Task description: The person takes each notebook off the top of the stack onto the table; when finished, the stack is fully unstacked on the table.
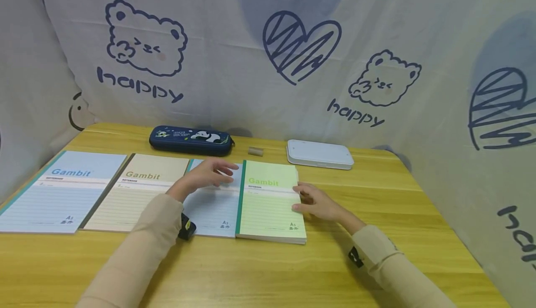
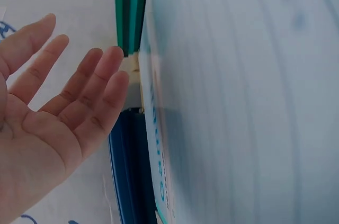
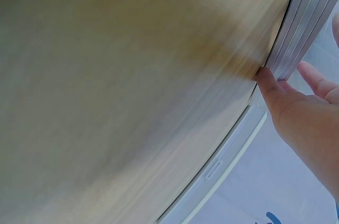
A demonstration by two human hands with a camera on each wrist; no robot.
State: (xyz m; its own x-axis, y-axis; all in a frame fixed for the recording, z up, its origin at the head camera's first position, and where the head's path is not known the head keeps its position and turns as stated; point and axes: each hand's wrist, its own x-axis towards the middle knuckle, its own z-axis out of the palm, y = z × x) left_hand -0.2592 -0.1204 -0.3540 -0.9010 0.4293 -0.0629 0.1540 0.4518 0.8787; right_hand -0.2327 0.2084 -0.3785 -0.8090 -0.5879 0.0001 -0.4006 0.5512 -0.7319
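My left hand point(image 1: 211, 172) hovers over a blue Gambit notebook point(image 1: 211, 219), its fingers loosely spread and holding nothing. Right beside that lies a green notebook point(image 1: 268, 215), in a small pile whose layered page edges point(image 3: 304, 20) show in the right wrist view. At the pile's right side, my right hand point(image 1: 318, 203) touches the edge with relaxed fingertips. In the left wrist view the palm and fingers point(image 2: 100, 91) stand apart from the blue cover, near the green spines point(image 2: 131, 12). Further left lie a beige notebook point(image 1: 119, 205) and another blue notebook point(image 1: 42, 205).
A dark blue pencil case point(image 1: 190, 141) with a panda print lies behind the notebooks. To its right are a small brownish cylinder point(image 1: 256, 151) and a white flat case point(image 1: 320, 154). A printed cloth point(image 1: 226, 66) hangs along the back of the wooden table point(image 1: 251, 275).
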